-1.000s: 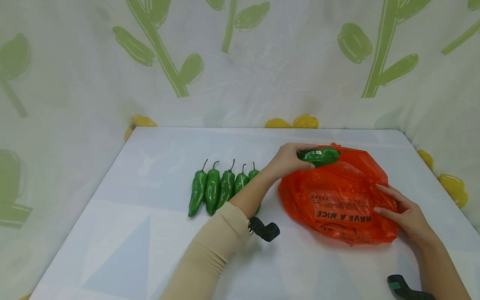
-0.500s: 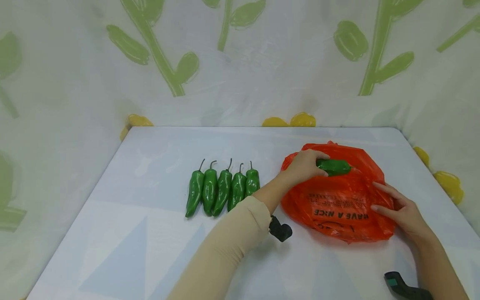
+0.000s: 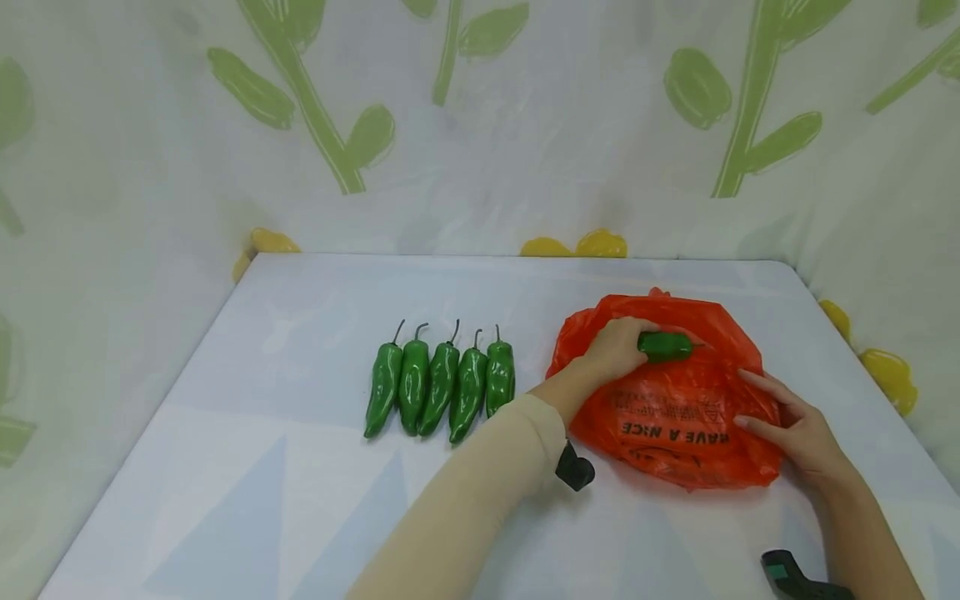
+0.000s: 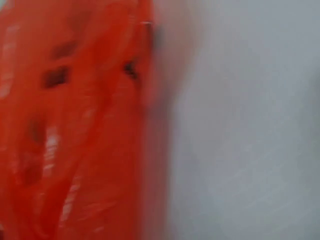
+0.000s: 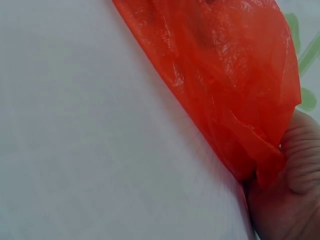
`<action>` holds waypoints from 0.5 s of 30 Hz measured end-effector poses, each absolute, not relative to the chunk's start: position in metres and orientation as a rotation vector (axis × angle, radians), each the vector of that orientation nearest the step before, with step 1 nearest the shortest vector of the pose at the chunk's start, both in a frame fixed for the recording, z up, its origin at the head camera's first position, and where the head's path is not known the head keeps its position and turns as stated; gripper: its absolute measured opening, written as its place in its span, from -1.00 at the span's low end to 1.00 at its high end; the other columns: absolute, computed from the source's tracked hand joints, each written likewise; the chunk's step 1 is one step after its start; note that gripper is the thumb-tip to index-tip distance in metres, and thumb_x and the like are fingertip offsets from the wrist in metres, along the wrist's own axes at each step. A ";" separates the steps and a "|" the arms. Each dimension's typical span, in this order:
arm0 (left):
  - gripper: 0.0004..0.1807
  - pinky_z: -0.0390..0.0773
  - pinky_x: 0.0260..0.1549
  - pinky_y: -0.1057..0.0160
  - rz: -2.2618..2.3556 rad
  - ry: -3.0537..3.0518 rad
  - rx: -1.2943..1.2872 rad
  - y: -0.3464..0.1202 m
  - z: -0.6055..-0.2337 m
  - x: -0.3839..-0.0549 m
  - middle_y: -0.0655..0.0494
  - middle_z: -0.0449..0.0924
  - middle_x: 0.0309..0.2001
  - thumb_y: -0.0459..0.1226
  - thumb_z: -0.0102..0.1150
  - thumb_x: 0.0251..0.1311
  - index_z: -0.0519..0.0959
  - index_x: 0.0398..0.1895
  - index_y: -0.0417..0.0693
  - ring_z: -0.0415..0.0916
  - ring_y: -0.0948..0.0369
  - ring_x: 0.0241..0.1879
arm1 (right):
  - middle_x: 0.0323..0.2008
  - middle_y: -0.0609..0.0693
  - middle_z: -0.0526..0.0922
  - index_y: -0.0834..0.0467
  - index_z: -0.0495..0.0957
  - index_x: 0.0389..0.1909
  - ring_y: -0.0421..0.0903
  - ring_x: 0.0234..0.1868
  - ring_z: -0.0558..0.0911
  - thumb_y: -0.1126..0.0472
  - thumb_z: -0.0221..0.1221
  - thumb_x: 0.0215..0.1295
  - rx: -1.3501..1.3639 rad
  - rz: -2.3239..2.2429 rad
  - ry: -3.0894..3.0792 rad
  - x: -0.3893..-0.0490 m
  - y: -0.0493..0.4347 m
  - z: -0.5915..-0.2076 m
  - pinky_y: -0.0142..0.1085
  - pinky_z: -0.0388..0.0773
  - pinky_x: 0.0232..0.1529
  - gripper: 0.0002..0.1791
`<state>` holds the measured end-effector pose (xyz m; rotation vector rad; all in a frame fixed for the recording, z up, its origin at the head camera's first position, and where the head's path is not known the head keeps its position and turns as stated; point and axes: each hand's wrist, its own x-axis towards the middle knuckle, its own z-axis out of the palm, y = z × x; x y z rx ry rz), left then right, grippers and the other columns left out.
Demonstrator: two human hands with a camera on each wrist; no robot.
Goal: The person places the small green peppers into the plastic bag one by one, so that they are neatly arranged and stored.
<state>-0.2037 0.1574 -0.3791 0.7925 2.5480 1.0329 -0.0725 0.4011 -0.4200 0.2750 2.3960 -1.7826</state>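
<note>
My left hand point(image 3: 618, 345) grips a green chili pepper point(image 3: 667, 347) at the mouth of a red plastic bag point(image 3: 667, 458) printed with dark lettering. The pepper lies sideways, its stem pointing right. On the bag's right side, my right hand point(image 3: 801, 432) holds the plastic, thumb and fingers spread along it. The right wrist view has the bag's gathered edge point(image 5: 270, 162) tucked against the thumb's base. Blur fills the left wrist view, where the red bag point(image 4: 95, 150) covers the left half and the pepper cannot be made out.
Several green chili peppers point(image 3: 441, 383) lie side by side on the white table point(image 3: 225, 467), left of the bag, stems pointing away. Black wrist mounts point(image 3: 575, 467) sit on both wrists. A pale curtain point(image 3: 562, 150) with green leaves hangs behind the table.
My left hand has carried the pepper rightward and slightly down, from the bag's far left rim in over its mouth. The right hand has stayed on the bag.
</note>
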 end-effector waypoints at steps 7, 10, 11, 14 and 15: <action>-0.49 0.41 -0.03 0.50 1.072 2.593 0.743 0.156 -0.390 -0.204 0.24 0.50 0.16 -0.39 0.16 0.21 0.46 0.25 0.06 0.43 0.36 0.04 | 0.43 -0.31 0.00 -0.16 0.14 0.43 -0.50 0.15 0.11 0.24 0.14 0.32 0.242 -1.798 2.414 -0.073 0.399 -0.421 -0.61 0.51 -0.22 -0.29; -0.50 0.40 0.05 0.48 1.081 2.621 0.751 0.155 -0.391 -0.205 0.23 0.49 0.17 -0.38 0.14 0.23 0.44 0.26 0.04 0.42 0.35 0.09 | 0.44 -0.32 -0.01 -0.15 0.14 0.43 -0.50 0.15 0.12 0.25 0.14 0.32 0.234 -1.818 2.406 -0.073 0.398 -0.421 -0.62 0.51 -0.22 -0.30; -0.51 0.40 0.07 0.47 1.085 2.630 0.757 0.154 -0.391 -0.205 0.21 0.49 0.18 -0.38 0.13 0.24 0.44 0.26 0.03 0.41 0.34 0.11 | 0.44 -0.31 -0.02 -0.15 0.14 0.43 -0.49 0.15 0.12 0.25 0.14 0.32 0.235 -1.826 2.399 -0.073 0.398 -0.421 -0.61 0.51 -0.22 -0.30; -0.53 0.36 0.11 0.47 1.097 2.655 0.776 0.154 -0.390 -0.205 0.18 0.48 0.19 -0.37 0.13 0.24 0.45 0.25 0.00 0.40 0.32 0.15 | 0.46 -0.33 -0.05 -0.16 0.14 0.43 -0.48 0.18 0.12 0.25 0.14 0.31 0.251 -1.846 2.375 -0.074 0.399 -0.422 -0.61 0.51 -0.22 -0.29; -0.53 0.35 0.12 0.48 1.105 2.659 0.773 0.154 -0.390 -0.205 0.18 0.48 0.19 -0.37 0.14 0.24 0.46 0.24 0.00 0.39 0.32 0.16 | 0.46 -0.32 -0.05 -0.16 0.14 0.43 -0.47 0.18 0.12 0.25 0.15 0.31 0.256 -1.849 2.370 -0.074 0.399 -0.422 -0.61 0.51 -0.22 -0.29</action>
